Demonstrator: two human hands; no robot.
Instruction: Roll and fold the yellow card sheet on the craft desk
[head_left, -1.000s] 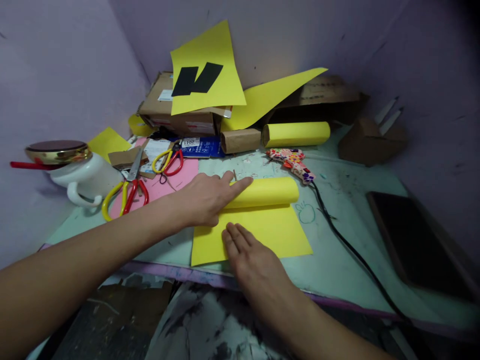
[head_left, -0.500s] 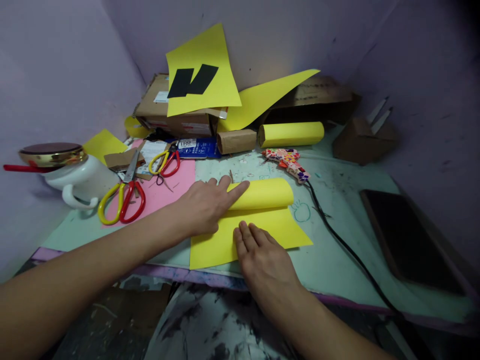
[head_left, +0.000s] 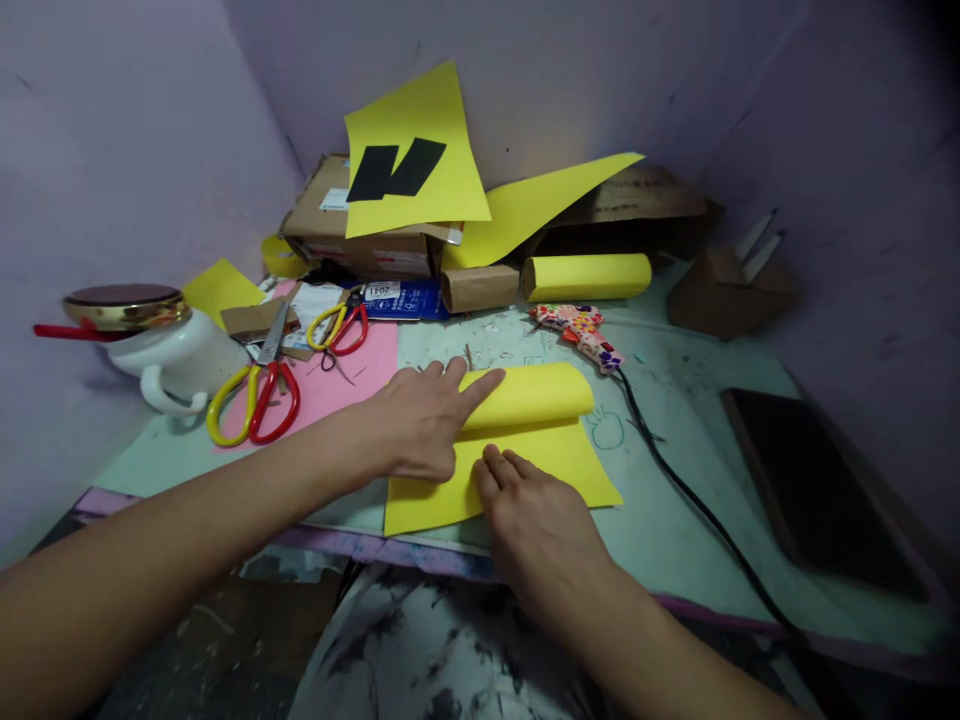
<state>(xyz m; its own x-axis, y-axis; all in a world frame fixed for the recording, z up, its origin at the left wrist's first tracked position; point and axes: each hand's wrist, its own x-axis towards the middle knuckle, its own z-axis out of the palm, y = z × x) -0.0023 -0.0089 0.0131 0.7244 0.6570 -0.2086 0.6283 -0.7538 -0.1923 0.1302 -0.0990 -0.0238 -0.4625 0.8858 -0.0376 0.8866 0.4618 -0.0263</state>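
A yellow sheet lies at the near edge of the pale green table, its far end curled into a roll. My left hand rests on the left end of that roll, fingers stretched out flat along it. My right hand lies palm down on the flat part of the sheet just below the roll, fingers straight and together. Neither hand holds anything.
Two pairs of red-and-yellow scissors lie on a pink sheet at left, by a white mug. A floral glue gun with a black cord, a yellow roll, cardboard boxes and a dark tablet surround the sheet.
The roll has come nearer along the sheet, leaving less flat paper showing. My right hand slid up the sheet to just below the roll. My left hand stayed on the roll's left end.
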